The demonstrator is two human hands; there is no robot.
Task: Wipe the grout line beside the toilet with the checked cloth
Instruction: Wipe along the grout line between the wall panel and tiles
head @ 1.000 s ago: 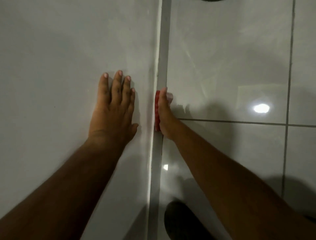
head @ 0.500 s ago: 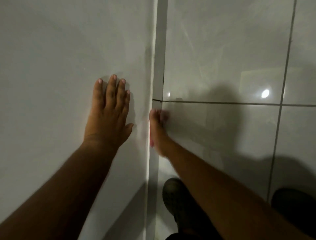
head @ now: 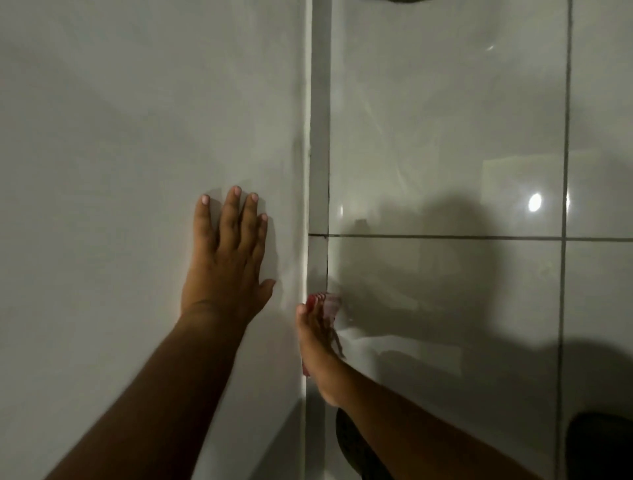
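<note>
A red and white checked cloth (head: 325, 303) is pressed into the grout line (head: 319, 144), the grey strip that runs up the middle between the big white surface (head: 120, 154) on the left and the glossy floor tiles. My right hand (head: 317, 346) is shut on the cloth, edge-on in the strip, just below the cross joint of the tiles. Only the cloth's top end and a thin red edge show past the fingers. My left hand (head: 226, 260) lies flat with fingers spread on the white surface, left of the strip, holding nothing.
Glossy grey floor tiles (head: 445, 137) with dark joints fill the right side, with a lamp glare (head: 535, 202). Dark shoes show at the bottom middle (head: 352, 442) and bottom right (head: 599, 445). A dark object peeks in at the top edge (head: 404, 1).
My right hand has slid with the cloth down the strip towards me, from above the cross joint to below it. My left hand stays flat on the white surface.
</note>
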